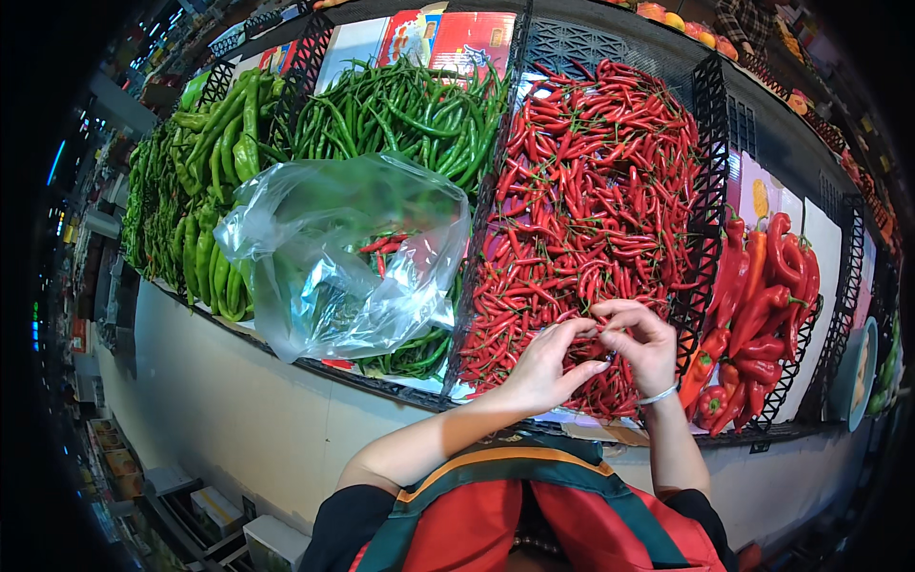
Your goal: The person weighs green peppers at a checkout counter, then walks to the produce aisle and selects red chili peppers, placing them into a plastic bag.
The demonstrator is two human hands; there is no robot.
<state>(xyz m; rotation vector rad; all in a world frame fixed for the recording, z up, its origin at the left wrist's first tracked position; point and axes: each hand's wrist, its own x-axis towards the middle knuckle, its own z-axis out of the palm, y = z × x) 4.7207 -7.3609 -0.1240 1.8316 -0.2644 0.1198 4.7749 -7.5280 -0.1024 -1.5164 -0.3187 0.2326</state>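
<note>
My left hand (554,368) and my right hand (641,350) meet fingertip to fingertip just above the near part of a heap of small red chilli peppers (600,193). The left thumb stands away from its index finger. On the right, thumb and index finger come together; any small chilli between the fingertips blends into the red behind. A thin bracelet (659,395) circles my right wrist. Left of the heap, a clear plastic bag (343,286) lies over green peppers, its mouth spread, with a few red chilli peppers (384,247) inside.
Black plastic dividers (704,171) part the produce. Long green chilli peppers (407,114) lie behind the bag, larger light green peppers (221,150) farther left. Large red peppers (765,314) fill the bay on the right. A bluish basin (863,375) stands at the far right.
</note>
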